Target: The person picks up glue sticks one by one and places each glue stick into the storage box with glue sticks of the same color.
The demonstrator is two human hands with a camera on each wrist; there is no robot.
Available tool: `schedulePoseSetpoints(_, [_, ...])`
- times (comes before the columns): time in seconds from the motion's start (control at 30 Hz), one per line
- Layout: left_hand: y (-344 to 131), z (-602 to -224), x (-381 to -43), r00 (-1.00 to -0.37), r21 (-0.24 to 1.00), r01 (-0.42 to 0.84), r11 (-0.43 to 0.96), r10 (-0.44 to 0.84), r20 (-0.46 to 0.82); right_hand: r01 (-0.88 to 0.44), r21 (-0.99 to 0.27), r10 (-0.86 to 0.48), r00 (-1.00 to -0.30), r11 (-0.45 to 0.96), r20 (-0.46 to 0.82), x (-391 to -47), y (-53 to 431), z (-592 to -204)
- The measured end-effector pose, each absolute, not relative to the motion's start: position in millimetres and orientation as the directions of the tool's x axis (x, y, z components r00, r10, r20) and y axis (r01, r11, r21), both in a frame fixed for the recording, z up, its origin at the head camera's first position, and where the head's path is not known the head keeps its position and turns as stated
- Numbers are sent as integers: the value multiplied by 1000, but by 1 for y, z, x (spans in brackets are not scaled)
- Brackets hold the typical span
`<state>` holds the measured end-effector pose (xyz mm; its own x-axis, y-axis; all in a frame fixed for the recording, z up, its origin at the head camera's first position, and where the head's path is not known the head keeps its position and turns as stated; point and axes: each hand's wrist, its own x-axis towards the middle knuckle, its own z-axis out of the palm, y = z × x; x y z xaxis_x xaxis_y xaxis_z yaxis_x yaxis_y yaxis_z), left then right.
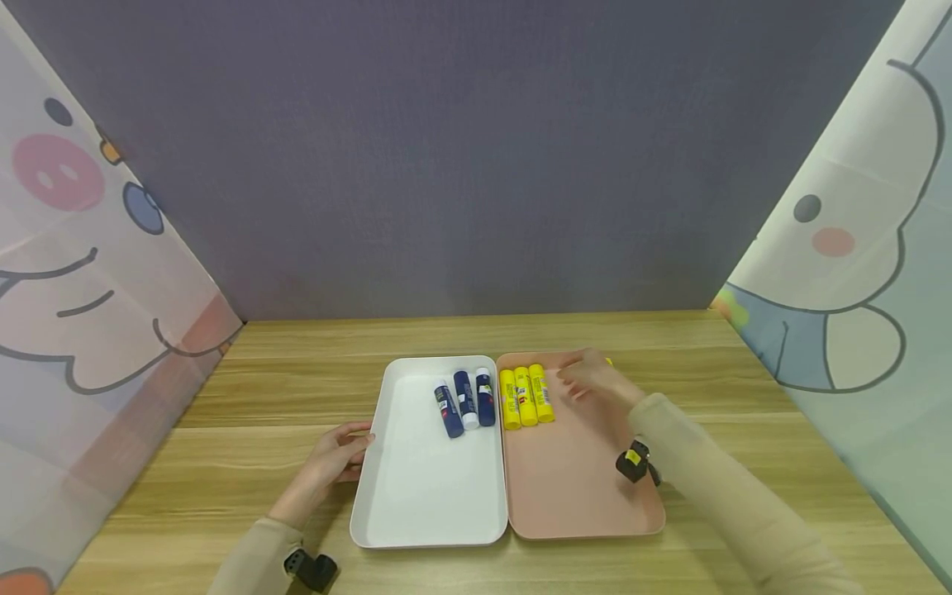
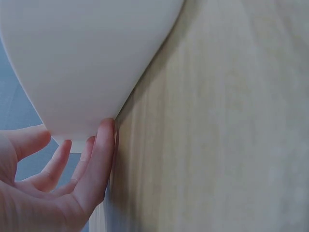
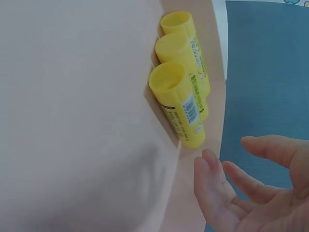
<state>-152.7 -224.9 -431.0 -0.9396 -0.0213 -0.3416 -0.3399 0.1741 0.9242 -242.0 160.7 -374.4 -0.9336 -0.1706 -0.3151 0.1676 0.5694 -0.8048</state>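
Note:
In the head view, three yellow glue sticks [image 1: 525, 397] lie side by side at the back left of a pink tray [image 1: 580, 496]. My right hand [image 1: 595, 376] hovers just right of them over the tray's back part, holding nothing. In the right wrist view, its loosely bent fingers [image 3: 212, 179] are near the end of the closest glue stick [image 3: 176, 104]. My left hand [image 1: 335, 459] touches the left side of a white tray [image 1: 424, 504], thumb at the rim and fingertips against the outer wall. Three dark blue glue sticks [image 1: 464, 402] lie in the white tray's back right part.
Both trays stand edge to edge on a wooden table [image 1: 245, 446]. A small yellow piece [image 1: 610, 361] shows behind my right hand. A dark grey panel [image 1: 476, 165] rises at the table's back, with cartoon-printed sheets [image 1: 82, 289] at both sides.

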Motion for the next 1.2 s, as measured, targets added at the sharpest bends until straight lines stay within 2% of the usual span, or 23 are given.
schedulePoseSetpoints(0.2, [-226,-431,-153,-940,924,-339,178,-19,-341,153,-807,-216,-920,570,-327,-238,166,-365])
schedulePoseSetpoints(0.5, [-227,-431,-153,-941,925,-334,183,-12,-338,183,-781,-170,-922,598,-346,-239,171,-358])
schedulePoseSetpoints(0.83, [-227,-433,-155,-942,925,-331,184,-15,-335,102,-792,-216,-934,602,-285,-240,193,-356])
schedulePoseSetpoints(1.2, [-226,-432,-154,-942,924,-334,189,-18,-336,98,-787,-177,-951,610,-255,-239,213,-356])
